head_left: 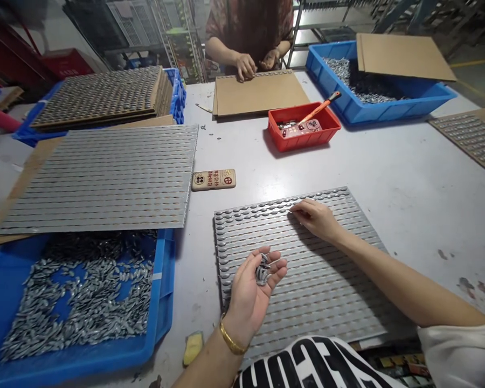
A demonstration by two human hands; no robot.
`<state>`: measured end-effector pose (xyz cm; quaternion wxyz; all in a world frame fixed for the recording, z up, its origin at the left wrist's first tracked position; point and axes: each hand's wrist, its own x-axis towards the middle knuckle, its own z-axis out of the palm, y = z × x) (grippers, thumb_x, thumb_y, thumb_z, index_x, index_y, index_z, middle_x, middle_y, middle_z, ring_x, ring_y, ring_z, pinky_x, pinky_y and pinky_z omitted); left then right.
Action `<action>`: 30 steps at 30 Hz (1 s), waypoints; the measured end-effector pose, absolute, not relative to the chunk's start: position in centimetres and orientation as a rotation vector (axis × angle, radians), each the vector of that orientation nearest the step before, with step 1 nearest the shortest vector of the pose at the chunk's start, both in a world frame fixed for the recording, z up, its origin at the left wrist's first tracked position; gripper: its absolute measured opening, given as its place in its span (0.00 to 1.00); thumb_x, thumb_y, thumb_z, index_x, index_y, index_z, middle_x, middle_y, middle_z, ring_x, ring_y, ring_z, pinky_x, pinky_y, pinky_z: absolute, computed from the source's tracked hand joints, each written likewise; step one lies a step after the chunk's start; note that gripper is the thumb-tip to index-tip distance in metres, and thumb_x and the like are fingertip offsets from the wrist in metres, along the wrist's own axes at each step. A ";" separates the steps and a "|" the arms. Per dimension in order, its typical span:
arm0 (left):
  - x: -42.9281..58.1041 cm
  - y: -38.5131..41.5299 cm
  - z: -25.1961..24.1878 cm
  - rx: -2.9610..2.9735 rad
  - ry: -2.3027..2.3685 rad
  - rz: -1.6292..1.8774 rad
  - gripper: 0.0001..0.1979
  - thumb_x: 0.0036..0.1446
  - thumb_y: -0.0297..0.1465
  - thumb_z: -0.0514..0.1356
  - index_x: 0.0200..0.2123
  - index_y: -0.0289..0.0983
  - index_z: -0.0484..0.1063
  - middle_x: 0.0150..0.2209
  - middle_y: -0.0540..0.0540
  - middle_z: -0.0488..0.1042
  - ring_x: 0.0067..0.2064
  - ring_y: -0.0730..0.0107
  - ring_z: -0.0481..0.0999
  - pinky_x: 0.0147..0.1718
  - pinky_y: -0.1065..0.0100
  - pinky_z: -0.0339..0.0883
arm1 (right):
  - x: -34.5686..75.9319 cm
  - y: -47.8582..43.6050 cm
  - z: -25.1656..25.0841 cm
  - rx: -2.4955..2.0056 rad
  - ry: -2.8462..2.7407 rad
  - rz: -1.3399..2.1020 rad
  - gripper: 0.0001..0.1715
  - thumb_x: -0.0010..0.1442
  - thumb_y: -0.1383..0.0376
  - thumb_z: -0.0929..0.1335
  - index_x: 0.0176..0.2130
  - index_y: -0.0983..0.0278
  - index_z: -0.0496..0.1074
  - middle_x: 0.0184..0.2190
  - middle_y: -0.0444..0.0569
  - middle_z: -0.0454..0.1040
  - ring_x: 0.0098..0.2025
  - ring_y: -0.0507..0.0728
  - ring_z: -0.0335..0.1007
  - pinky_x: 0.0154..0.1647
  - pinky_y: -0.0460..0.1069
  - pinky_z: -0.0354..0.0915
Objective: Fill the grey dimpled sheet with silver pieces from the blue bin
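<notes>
My left hand [254, 283] is palm up with its fingers curled around several small grey leaf-shaped metal pieces [262, 271]. It is above a grey slotted board [307, 275] that lies on the table in front of me. My right hand [315, 218] is closed in a pinch at the board's upper rows, and its fingertips hide whatever is between them. Raised oval pieces [250, 211] line the board's far rows, left of my right fingertips, and more run down its left edge. The other slots in view look flat.
A blue bin [161, 302] of loose metal pieces stands at left, partly under another slotted board [105, 178]. A phone [214, 180] and a red box [303, 143] lie beyond my board. Across the table [242, 156], a person's hands [246, 67] work over cardboard [262, 97]. Another blue bin [388, 110] is at far right.
</notes>
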<state>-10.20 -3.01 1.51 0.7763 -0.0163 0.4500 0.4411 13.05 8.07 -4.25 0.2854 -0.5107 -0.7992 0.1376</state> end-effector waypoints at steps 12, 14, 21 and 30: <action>-9.9 -2.6 1.3 0.076 0.989 0.944 0.15 0.55 0.30 0.65 0.46 0.32 0.75 0.34 0.46 0.72 0.33 0.77 0.72 0.37 0.72 0.71 | 13.0 9.2 -4.8 -1.436 -2.240 0.308 0.10 0.62 0.68 0.64 0.37 0.61 0.76 0.37 0.51 0.72 0.37 0.57 0.70 0.37 0.50 0.67; -9.8 -2.5 1.3 0.082 0.994 0.945 0.15 0.54 0.29 0.65 0.46 0.32 0.75 0.33 0.47 0.71 0.33 0.77 0.71 0.36 0.72 0.71 | 12.8 9.0 -4.3 -1.425 -2.214 0.334 0.11 0.63 0.67 0.63 0.39 0.62 0.75 0.39 0.52 0.73 0.37 0.57 0.70 0.37 0.51 0.67; -9.7 -2.3 1.2 0.087 1.013 0.989 0.10 0.50 0.28 0.68 0.36 0.35 0.72 0.37 0.44 0.76 0.38 0.69 0.75 0.43 0.64 0.71 | 9.7 3.9 -0.3 -1.264 -1.944 0.965 0.12 0.64 0.60 0.65 0.45 0.61 0.74 0.40 0.51 0.74 0.35 0.54 0.70 0.31 0.48 0.67; -8.3 -2.3 0.3 0.216 1.010 1.048 0.10 0.48 0.27 0.68 0.36 0.33 0.77 0.35 0.46 0.73 0.30 0.79 0.68 0.27 0.76 0.62 | 6.9 0.6 -0.6 -1.207 -1.016 1.842 0.16 0.51 0.58 0.75 0.35 0.64 0.72 0.26 0.43 0.73 0.27 0.50 0.70 0.22 0.43 0.63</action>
